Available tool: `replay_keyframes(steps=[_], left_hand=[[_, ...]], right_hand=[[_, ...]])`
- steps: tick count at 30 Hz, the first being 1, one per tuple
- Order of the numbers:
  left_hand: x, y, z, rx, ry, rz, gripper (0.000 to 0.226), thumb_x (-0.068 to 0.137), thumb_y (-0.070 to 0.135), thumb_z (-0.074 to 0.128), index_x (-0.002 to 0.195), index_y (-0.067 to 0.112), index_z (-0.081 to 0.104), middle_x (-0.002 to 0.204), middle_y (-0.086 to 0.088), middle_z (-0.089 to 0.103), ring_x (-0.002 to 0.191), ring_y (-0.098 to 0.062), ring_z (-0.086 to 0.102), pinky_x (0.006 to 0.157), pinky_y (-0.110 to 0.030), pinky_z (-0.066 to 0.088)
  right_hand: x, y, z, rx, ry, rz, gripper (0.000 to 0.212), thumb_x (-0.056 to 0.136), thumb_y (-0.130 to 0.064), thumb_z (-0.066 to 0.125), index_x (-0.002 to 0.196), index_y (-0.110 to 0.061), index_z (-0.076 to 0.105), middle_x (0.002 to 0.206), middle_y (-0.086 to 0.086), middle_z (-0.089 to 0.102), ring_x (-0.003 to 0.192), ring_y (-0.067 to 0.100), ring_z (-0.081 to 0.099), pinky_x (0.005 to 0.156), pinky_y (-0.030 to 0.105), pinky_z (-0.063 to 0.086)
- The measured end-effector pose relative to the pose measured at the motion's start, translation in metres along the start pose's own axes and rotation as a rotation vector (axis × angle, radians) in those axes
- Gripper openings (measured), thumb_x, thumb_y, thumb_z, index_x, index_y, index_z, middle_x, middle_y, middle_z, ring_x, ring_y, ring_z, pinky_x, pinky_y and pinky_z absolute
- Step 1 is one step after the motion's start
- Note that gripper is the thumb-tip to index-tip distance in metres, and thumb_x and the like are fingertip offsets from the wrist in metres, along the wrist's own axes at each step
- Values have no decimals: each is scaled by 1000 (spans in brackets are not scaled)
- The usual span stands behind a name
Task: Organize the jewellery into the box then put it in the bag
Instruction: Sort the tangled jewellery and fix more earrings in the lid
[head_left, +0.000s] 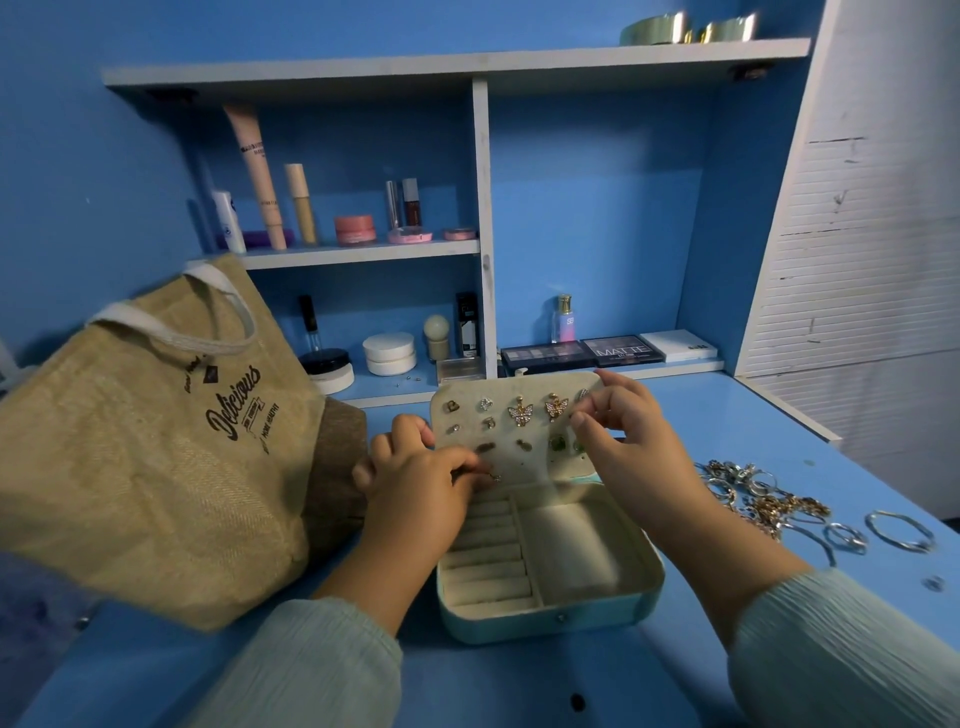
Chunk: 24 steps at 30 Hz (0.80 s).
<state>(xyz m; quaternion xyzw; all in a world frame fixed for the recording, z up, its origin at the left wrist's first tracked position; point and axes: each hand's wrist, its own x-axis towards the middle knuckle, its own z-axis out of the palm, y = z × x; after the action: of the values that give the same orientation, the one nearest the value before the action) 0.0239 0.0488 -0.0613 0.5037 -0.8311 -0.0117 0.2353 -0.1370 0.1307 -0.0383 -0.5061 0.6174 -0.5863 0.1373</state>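
A jute tote bag (140, 441) printed "Delicious" stands at the left of the blue desk (701, 431), white handles up, leaning slightly toward the shelving. Just right of it, the left hand (415, 483) reaches over the near-left corner of the box lid, fingers curled — its grip pinches a small earring (493, 475) at the lower edge of the earring panel. The jewellery box (545, 571), pale teal outside and cream inside, sits open at centre desk; its base shows ring rolls (488, 561) on the left and an open compartment (576, 551) on the right. The raised lid panel (519, 421) carries studs and two butterfly earrings (537, 409) side by side in the top row, with green stones lower right. The right hand (623, 421) is at the panel's upper-right corner, thumb and fingers narrowed in a pinch on the panel edge, beside a sparkling earring there; whether the fingers hold the earring itself cannot be told. Both forearms wear pale green sleeves. Further right, loose on the desk, lies a pile of rings and chains (758, 499), then separate silver hoops (901, 530) — well apart from the box. Behind, the shelf unit (483, 234) holds cosmetics, and eyeshadow palettes (587, 353) lie just beyond the lid.
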Motion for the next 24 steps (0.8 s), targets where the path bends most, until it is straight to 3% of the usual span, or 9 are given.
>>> replay_keyframes(steps=[4,7,11,14,17,21,24], left_hand=[[-1,0,-1,-21,34,-10,22,86,54,52,103,47,63,103,10,18,109,-17,23,95,-37,20],[-1,0,2,-3,68,-5,20,85,53,55,100,45,65,105,9,21,107,-17,23,91,-36,20],[-1,-2,8,-11,298,80,13,71,39,77,79,32,70,104,-2,43,98,-25,36,82,-39,23],[0,-3,12,30,322,94,20,64,38,82,71,29,65,98,-2,45,92,-26,40,77,-35,16],[0,-1,12,95,373,107,42,48,40,89,62,27,52,85,-3,49,76,-26,49,69,-35,27],[1,-2,18,84,486,66,63,39,45,90,77,18,48,84,-9,52,72,-29,54,63,-38,43],[1,-5,24,-42,450,7,85,40,43,90,102,13,39,101,-19,54,86,-37,57,70,-47,47]], right_hand=[[1,2,1,-9,-1,1,22,89,-3,54,71,-16,55,97,-16,51,123,-5,31,95,14,29],[1,2,2,-6,4,-1,22,89,-3,55,71,-16,55,103,-11,50,120,-8,32,90,7,32],[0,2,1,-11,14,0,27,88,-2,55,68,-20,55,111,-4,49,114,-12,35,82,1,33],[-1,1,1,-16,9,7,27,89,-3,54,68,-20,54,112,-6,48,119,-7,31,80,-4,29],[-2,1,1,-15,1,15,24,89,-4,55,70,-18,55,120,-3,46,114,-14,32,76,-9,26],[-3,0,1,-17,-12,5,24,89,-4,55,70,-18,54,129,1,43,94,-38,27,74,-10,26],[-4,-2,1,-28,-13,-1,24,89,-5,55,70,-19,54,130,2,43,94,-38,28,76,-2,30]])
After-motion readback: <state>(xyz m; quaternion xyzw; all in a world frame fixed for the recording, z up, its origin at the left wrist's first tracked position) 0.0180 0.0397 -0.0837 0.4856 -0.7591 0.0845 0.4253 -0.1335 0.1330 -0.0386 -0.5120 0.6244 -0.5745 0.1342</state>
